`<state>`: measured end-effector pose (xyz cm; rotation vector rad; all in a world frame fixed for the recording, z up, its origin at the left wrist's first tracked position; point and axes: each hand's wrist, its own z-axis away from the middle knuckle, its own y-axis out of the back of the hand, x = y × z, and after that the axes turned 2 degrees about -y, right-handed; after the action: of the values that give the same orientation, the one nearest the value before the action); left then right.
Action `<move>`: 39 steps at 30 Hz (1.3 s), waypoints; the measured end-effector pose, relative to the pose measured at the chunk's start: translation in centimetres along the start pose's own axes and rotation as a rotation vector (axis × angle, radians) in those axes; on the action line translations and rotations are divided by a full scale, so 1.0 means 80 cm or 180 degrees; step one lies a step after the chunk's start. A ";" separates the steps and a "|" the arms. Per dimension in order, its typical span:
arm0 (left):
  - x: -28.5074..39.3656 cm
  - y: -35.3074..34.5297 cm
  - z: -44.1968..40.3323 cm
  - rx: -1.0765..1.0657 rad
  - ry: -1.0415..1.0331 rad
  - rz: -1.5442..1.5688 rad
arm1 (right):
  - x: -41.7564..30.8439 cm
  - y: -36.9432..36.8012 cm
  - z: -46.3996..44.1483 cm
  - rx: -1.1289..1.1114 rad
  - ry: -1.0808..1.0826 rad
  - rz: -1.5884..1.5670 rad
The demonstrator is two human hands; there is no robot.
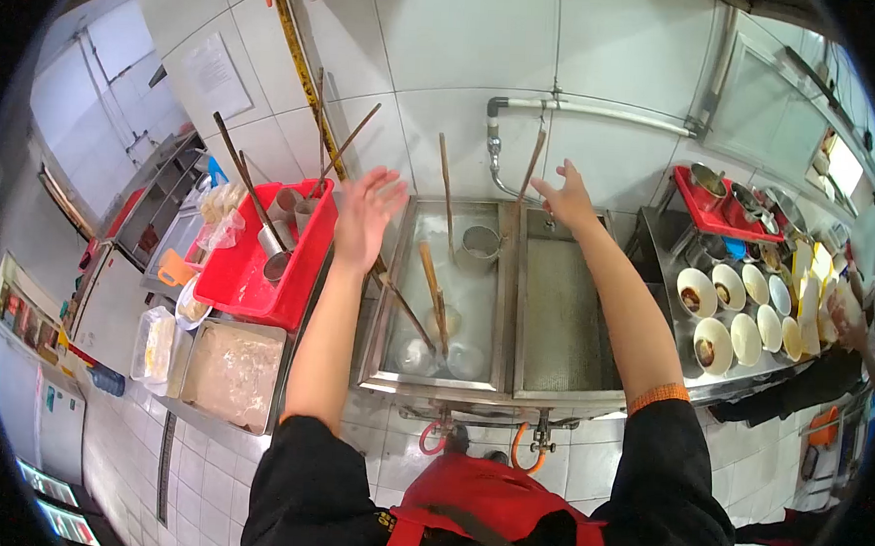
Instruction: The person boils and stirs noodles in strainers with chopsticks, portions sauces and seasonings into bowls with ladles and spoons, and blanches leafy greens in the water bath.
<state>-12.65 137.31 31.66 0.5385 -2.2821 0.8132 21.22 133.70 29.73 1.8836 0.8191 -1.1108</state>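
Note:
My left hand (367, 216) is raised with its fingers stretched out, holding nothing, between a red bin and a steel cooking vat (387, 315). My right hand (566, 198) is also empty, fingers apart, close to the upper end of a wooden handle (532, 160); whether it touches cannot be told. Cloudy water fills the left vat, where a deep cylindrical strainer (480, 248) hangs at the back. Several more wooden-handled strainers stand in it, their baskets (466, 360) sunk at the front. The right vat (567, 318) holds water over a mesh bottom.
The red bin (256, 289) at left holds long-handled strainers. A floury tray (233, 376) sits before it. At right, several bowls (713, 346) stand on a steel counter beneath a red tray (705, 218) of pots. Another person's hand (846, 315) reaches in there. A pipe runs along the wall.

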 end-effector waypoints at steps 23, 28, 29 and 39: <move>-0.107 0.067 -0.121 0.0036 0.0802 -0.3063 | -0.112 -0.080 -0.064 -0.0568 0.0627 0.0352; -0.138 0.085 -0.119 0.0010 0.0610 -0.2948 | -0.071 -0.085 -0.072 -0.0698 0.0426 0.0469; -0.144 0.087 -0.120 0.0014 0.0621 -0.2934 | -0.062 -0.085 -0.073 -0.0679 0.0486 0.0483; -0.156 0.086 -0.118 -0.0123 0.0542 -0.3252 | -0.022 -0.058 -0.072 -0.0663 0.0272 0.0332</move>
<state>-3.52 150.57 25.88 1.3786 -1.5302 0.2696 18.97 140.67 31.69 1.7867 0.8404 -0.8524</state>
